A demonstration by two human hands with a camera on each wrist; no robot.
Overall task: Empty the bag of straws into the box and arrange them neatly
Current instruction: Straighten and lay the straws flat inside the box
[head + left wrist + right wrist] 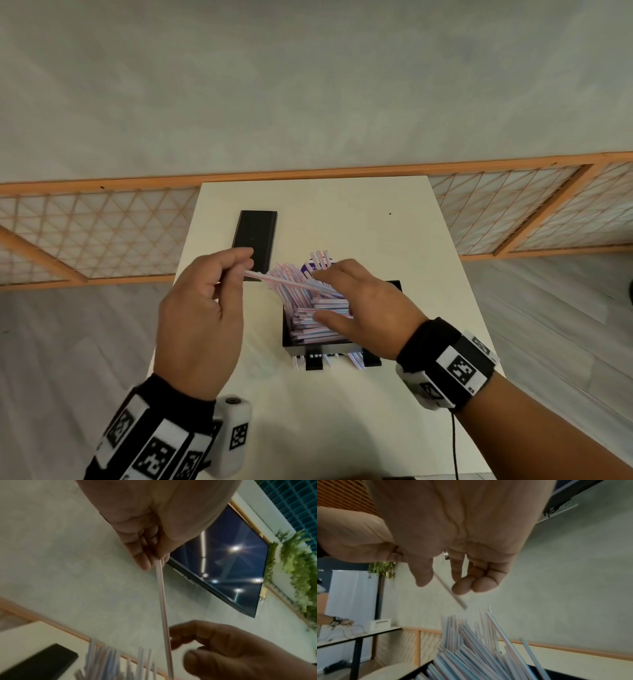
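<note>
Head view: the pale wall fills the upper half, a wooden lattice screen is seen below it, and the white table is set against that screen. On the table the black box is packed with the straws, their long axes running away from the person and fanned up over the far rim; a few ends are seen poking out at the near side. A black lid is laid flat further back, left of the box. The left hand is raised left of the box, fingers curled, and one single straw is pinched between thumb and fingertips, its length pointed right towards the pile. The right hand is spread palm-down over the box with fingers loosely extended; its far fingertips are at that straw's other end, though a grip cannot be made out.
</note>
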